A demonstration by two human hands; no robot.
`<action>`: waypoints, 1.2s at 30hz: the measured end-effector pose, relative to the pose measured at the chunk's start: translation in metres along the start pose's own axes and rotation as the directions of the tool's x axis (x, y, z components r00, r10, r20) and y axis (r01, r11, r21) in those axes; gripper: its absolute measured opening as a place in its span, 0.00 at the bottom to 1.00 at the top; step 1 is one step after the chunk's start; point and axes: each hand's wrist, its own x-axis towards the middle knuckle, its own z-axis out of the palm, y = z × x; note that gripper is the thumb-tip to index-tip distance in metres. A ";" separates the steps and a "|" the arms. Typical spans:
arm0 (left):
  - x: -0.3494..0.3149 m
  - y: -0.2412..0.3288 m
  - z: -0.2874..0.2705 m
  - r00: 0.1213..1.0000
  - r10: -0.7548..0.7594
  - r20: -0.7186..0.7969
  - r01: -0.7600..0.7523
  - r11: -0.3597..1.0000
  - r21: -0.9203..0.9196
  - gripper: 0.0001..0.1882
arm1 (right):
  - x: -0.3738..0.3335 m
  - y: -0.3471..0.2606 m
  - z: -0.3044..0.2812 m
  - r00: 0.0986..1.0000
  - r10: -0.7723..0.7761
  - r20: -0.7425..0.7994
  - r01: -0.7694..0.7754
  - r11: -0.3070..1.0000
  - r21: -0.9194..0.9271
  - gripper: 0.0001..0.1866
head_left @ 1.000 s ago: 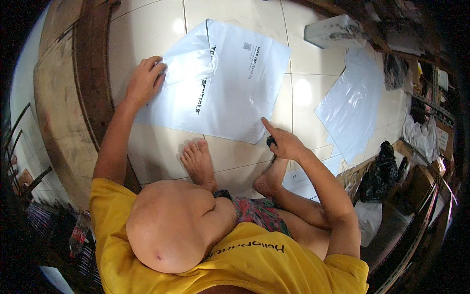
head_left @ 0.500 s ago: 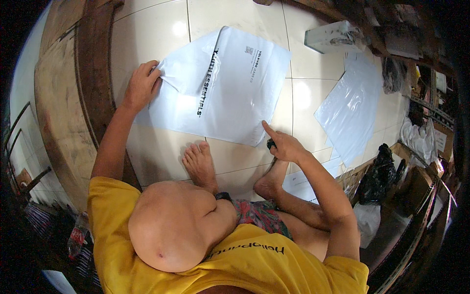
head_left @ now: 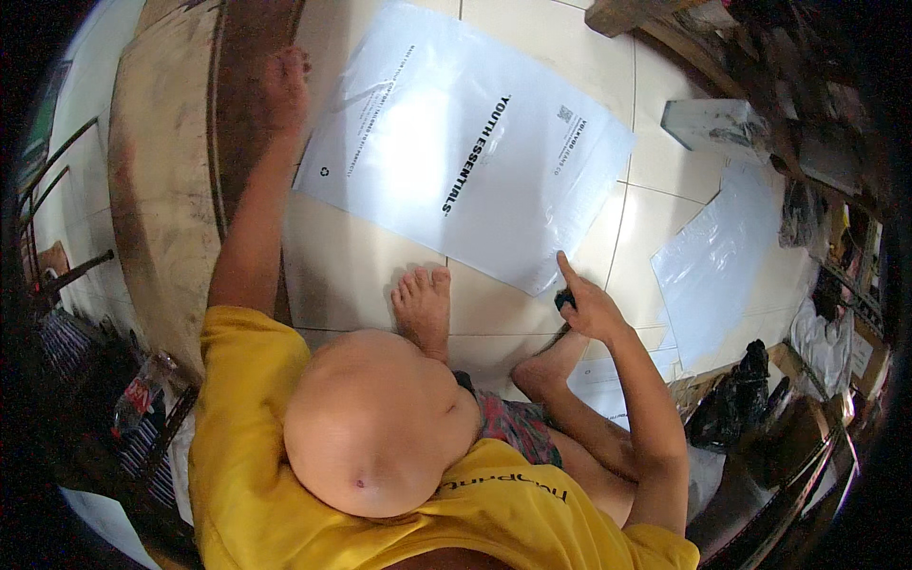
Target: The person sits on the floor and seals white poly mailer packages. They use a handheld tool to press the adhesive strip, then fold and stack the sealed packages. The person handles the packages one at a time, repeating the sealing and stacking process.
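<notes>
On the tiled floor [head_left: 361,266], had a white plastic sheet [head_left: 532,190] lying flat; pointed the right hand [head_left: 597,312] at its near right corner, index finger [head_left: 566,268] out, others curled; held the left hand [head_left: 283,85] far left; couldn't tell either's grip.

Your left arm [head_left: 249,233] stretches nearly toward 12 o'clock, ending in your left hand [head_left: 285,93] at about 11, blurred, with its fingers [head_left: 294,62] seemingly bent. Your right forearm [head_left: 646,399] slants toward 11 from a bent elbow near 4. Your right hand [head_left: 591,309] sits near 3, index finger [head_left: 567,270] extended toward 11, the rest curled. Your left knee [head_left: 356,427] rises at 7, your left foot [head_left: 424,312] pointing to 12; your right foot [head_left: 549,370] lies between 4 and 5.
</notes>
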 end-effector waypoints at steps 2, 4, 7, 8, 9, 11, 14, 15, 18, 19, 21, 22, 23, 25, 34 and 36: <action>-0.042 0.013 0.012 0.989 0.128 0.074 -0.135 0.986 0.096 0.18 | -0.001 0.000 -0.001 1.000 0.000 0.003 0.000 1.000 0.019 0.50; -0.098 0.046 0.030 0.972 0.074 0.223 -0.125 0.966 0.225 0.15 | 0.001 0.001 -0.002 1.000 0.001 0.022 -0.002 0.998 0.066 0.50; -0.185 0.030 0.068 0.832 0.216 0.510 -0.295 0.953 0.077 0.10 | 0.003 0.002 -0.003 1.000 -0.020 0.017 0.019 0.997 0.077 0.49; -0.209 0.029 0.078 0.663 0.214 0.718 -0.441 0.886 0.143 0.11 | 0.002 0.005 -0.002 0.998 -0.045 -0.045 0.048 0.995 0.083 0.47; -0.234 0.006 0.089 0.416 0.447 0.792 -0.691 0.721 -0.044 0.11 | 0.005 0.006 -0.001 0.991 -0.088 -0.100 0.097 0.992 0.085 0.45; -0.281 0.012 0.102 0.255 0.510 0.821 -0.702 0.682 -0.206 0.13 | 0.003 0.002 0.002 0.976 -0.094 -0.195 0.126 0.979 0.158 0.40; -0.318 0.019 0.104 0.102 0.512 0.853 -0.786 0.568 -0.246 0.17 | -0.004 -0.007 0.001 0.962 -0.014 -0.274 0.102 0.946 0.309 0.29; -0.325 0.015 0.103 0.099 0.561 0.822 -0.818 0.516 -0.255 0.19 | -0.003 -0.007 0.003 0.958 0.011 -0.285 0.086 0.941 0.327 0.25; -0.326 0.017 0.092 0.061 0.504 0.861 -0.872 0.447 -0.200 0.21 | -0.007 -0.010 0.008 0.933 0.054 -0.357 0.084 0.929 0.361 0.15; -0.327 0.016 0.089 0.067 0.490 0.869 -0.886 0.431 -0.174 0.22 | -0.006 -0.009 0.012 0.927 0.045 -0.373 0.094 0.934 0.345 0.15; -0.329 0.012 0.084 0.078 0.458 0.885 -0.910 0.396 -0.125 0.24 | -0.005 -0.007 0.016 0.911 0.008 -0.413 0.128 0.945 0.301 0.14; -0.328 0.016 0.081 0.091 0.437 0.895 -0.906 0.409 -0.108 0.24 | -0.005 -0.006 0.018 0.900 -0.020 -0.435 0.152 0.951 0.271 0.14; -0.327 0.019 0.077 0.104 0.416 0.904 -0.902 0.422 -0.091 0.25 | -0.005 -0.006 0.020 0.889 -0.048 -0.456 0.175 0.955 0.241 0.13; -0.326 0.025 0.072 0.118 0.388 0.914 -0.902 0.427 -0.064 0.26 | -0.006 -0.008 0.021 0.868 -0.066 -0.492 0.199 0.954 0.222 0.13; -0.325 0.028 0.067 0.088 0.273 0.958 -0.883 0.467 -0.052 0.27 | -0.012 0.010 0.028 0.824 -0.009 -0.567 0.184 0.950 0.252 0.11; -0.325 0.030 0.064 0.110 0.202 0.973 -0.867 0.498 -0.005 0.30 | -0.009 0.011 0.027 0.808 0.040 -0.588 0.175 0.937 0.303 0.12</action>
